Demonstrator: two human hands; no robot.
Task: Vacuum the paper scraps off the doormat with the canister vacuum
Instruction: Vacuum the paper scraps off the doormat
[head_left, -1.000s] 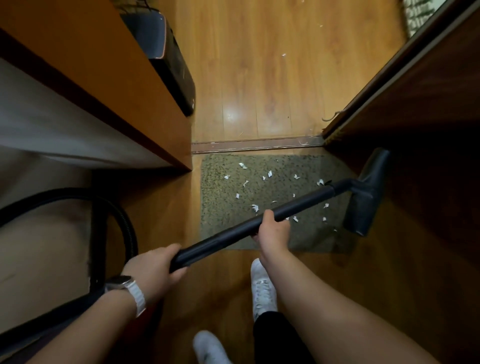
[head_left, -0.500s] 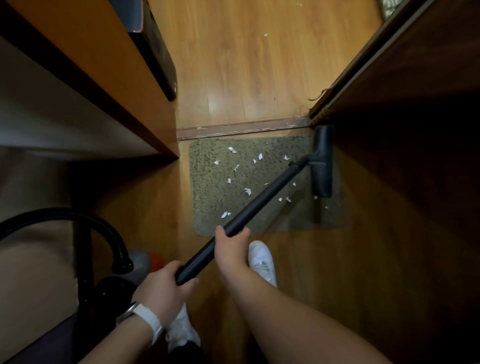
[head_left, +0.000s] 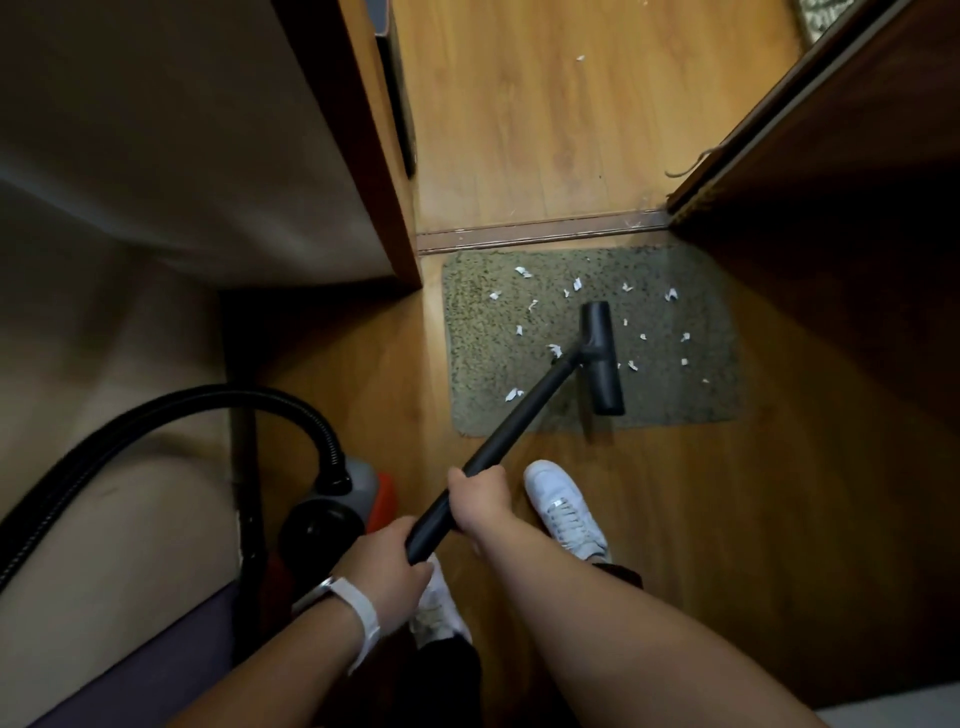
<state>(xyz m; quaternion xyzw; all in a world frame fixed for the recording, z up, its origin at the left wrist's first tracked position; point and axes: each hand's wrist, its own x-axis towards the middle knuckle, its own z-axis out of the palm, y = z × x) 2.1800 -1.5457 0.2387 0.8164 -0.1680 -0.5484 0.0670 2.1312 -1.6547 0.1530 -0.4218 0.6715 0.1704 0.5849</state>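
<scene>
The black wand (head_left: 519, 421) is held in both hands. The right grip (head_left: 480, 501) is curled round it at about mid-length. The left grip (head_left: 387, 564), with a white band (head_left: 363, 616) on its wrist, is closed round the near end, just behind at 7 o'clock.

From the right grip the wand's long axis is pointed toward 1 o'clock, down to the floor head (head_left: 601, 358), which is set well apart from both grips. The head is placed on the middle of the doormat (head_left: 675, 405), with its own long axis run nearly from 12 to 6 o'clock, across the wand.

Paper scraps (head_left: 522, 272) are scattered on the mat at 9 to 12 o'clock and at 3 o'clock of the head. The canister (head_left: 358, 483) is seen at 10 o'clock of the left grip, with its hose (head_left: 156, 421) arched away toward 9 o'clock.
</scene>
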